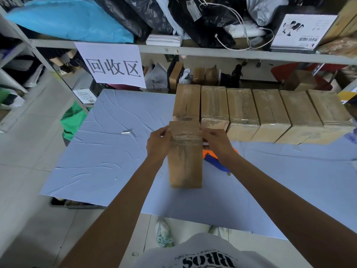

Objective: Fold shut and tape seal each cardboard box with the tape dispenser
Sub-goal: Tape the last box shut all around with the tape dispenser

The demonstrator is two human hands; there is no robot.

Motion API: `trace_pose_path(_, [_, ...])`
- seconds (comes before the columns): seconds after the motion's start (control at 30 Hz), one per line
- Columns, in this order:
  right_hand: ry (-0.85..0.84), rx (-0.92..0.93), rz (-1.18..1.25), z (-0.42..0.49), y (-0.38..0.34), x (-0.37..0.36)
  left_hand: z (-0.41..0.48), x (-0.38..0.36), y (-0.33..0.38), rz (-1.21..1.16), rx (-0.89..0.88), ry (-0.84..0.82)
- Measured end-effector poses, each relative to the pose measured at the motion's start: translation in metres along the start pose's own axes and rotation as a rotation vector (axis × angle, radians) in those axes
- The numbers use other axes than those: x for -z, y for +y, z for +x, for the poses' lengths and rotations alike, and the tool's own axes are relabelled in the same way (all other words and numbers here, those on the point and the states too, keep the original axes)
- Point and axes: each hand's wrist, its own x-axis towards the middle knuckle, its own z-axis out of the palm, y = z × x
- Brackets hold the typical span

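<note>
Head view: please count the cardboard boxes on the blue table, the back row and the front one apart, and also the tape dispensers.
Back-row boxes: 6
Front box: 1
Tape dispenser: 1
Total: 8

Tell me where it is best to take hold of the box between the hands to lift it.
Probably its two long side walls, one hand from each side: the box lies flat, long and narrow. The left hand and right hand hold those walls near its far end.
</note>
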Motion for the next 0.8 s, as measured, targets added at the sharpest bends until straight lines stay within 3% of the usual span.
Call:
trace_pose_path(0.17, [0.0,0.008,0.04,-0.002,0.0,0.003,0.007,0.007,0.008,-0.265,0.169,-0.106])
trace_pose_path(0.23, [0.075,0.176,-0.146,-0.003,0.005,0.0,0.008,0.008,0.012,-0.258,0.169,-0.107])
trace_pose_path(0.3, [0.193,0.473,-0.416,-0.008,0.009,-0.004,0.006,0.009,0.015,-0.258,0.179,-0.103])
trace_pose_path(0.33, [0.181,0.606,-0.516,-0.012,0.01,-0.005,0.005,0.01,0.016,-0.276,0.197,-0.105])
trace_pose_path(0.4, [0.003,0.748,-0.733,-0.012,0.017,-0.008,0.003,0.014,0.017,-0.329,0.237,-0.13])
trace_pose_path(0.5, [-0.112,0.791,-0.91,-0.007,0.024,-0.01,-0.004,0.02,0.018,-0.404,0.252,-0.2])
trace_pose_path(0.57, [-0.089,0.799,-0.871,-0.002,0.019,-0.007,-0.009,0.022,0.016,-0.488,0.246,-0.194])
trace_pose_path(0.67, [-0.104,0.673,-0.741,-0.005,0.004,-0.002,-0.011,0.027,0.009,-0.568,0.152,-0.048])
trace_pose_path(0.8, [0.109,0.552,-0.423,-0.001,-0.009,0.008,-0.011,0.028,0.006,-0.056,-0.066,-0.147])
